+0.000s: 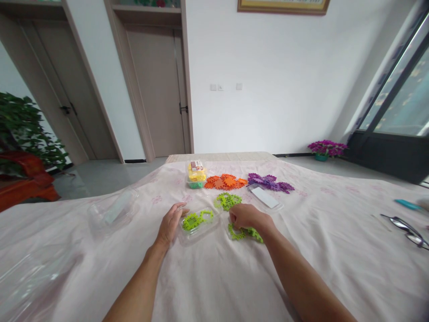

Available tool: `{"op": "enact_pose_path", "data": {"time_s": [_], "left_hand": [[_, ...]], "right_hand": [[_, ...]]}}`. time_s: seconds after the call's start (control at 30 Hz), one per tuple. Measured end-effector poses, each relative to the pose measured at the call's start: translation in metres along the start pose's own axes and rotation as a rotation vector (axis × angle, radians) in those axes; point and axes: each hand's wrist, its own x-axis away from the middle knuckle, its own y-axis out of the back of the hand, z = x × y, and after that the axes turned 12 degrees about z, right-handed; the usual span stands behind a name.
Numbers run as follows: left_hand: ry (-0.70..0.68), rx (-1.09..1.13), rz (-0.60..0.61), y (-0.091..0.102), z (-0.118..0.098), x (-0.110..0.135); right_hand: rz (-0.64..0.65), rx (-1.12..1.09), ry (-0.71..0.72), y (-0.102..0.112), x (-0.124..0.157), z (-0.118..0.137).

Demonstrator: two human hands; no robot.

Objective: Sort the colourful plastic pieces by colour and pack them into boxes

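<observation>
A small clear plastic box (198,225) lies on the pale cloth and holds a few green puzzle pieces (196,219). My left hand (171,223) rests against its left side, fingers stretched along the rim. My right hand (246,217) is closed in a pinch over loose green pieces (245,233) just right of the box. What its fingertips grip is hidden. More green pieces (227,201) lie beyond.
Further back are orange pieces (225,182), purple pieces (270,182), a clear box of yellow pieces (196,174) and a clear lid (264,197). Another clear container (114,212) lies left. Glasses (407,231) lie at the right edge.
</observation>
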Motion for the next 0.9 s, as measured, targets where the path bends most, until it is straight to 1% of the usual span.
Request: {"op": "enact_pose_path", "data": {"time_s": [0.1, 0.2, 0.27, 0.33, 0.37, 0.5, 0.57, 0.63, 0.77, 0.83, 0.9], "left_hand": [[0.006, 0.013, -0.013, -0.001, -0.001, 0.000], [0.008, 0.021, -0.011, -0.001, -0.001, 0.000], [0.004, 0.020, -0.009, -0.001, -0.001, 0.000], [0.002, 0.007, -0.003, -0.001, -0.001, 0.000], [0.001, -0.001, -0.002, -0.001, -0.001, 0.000], [0.006, -0.013, -0.006, -0.002, -0.004, 0.002], [0.011, -0.004, 0.000, -0.003, -0.006, 0.003], [0.011, 0.000, 0.021, -0.004, -0.007, 0.003], [0.000, -0.027, 0.056, -0.003, -0.006, 0.003], [-0.003, -0.040, 0.057, -0.003, -0.006, 0.003], [-0.002, -0.045, 0.058, -0.003, -0.008, 0.004]], "right_hand": [[-0.118, -0.086, -0.034, 0.003, -0.004, -0.013], [-0.314, -0.160, -0.123, 0.009, -0.005, -0.022], [-0.452, -0.235, -0.154, 0.012, -0.006, -0.023], [-0.554, -0.321, -0.122, 0.013, -0.009, -0.017], [-0.583, -0.364, -0.084, 0.012, -0.011, -0.011], [-0.591, -0.447, 0.083, 0.007, -0.019, 0.017], [-0.579, -0.433, 0.119, 0.004, -0.022, 0.029], [-0.556, -0.389, 0.121, 0.003, -0.024, 0.038], [-0.461, -0.278, 0.073, 0.000, -0.027, 0.045], [-0.447, -0.272, 0.083, 0.000, -0.029, 0.044], [-0.465, -0.299, 0.097, 0.002, -0.029, 0.039]]}}
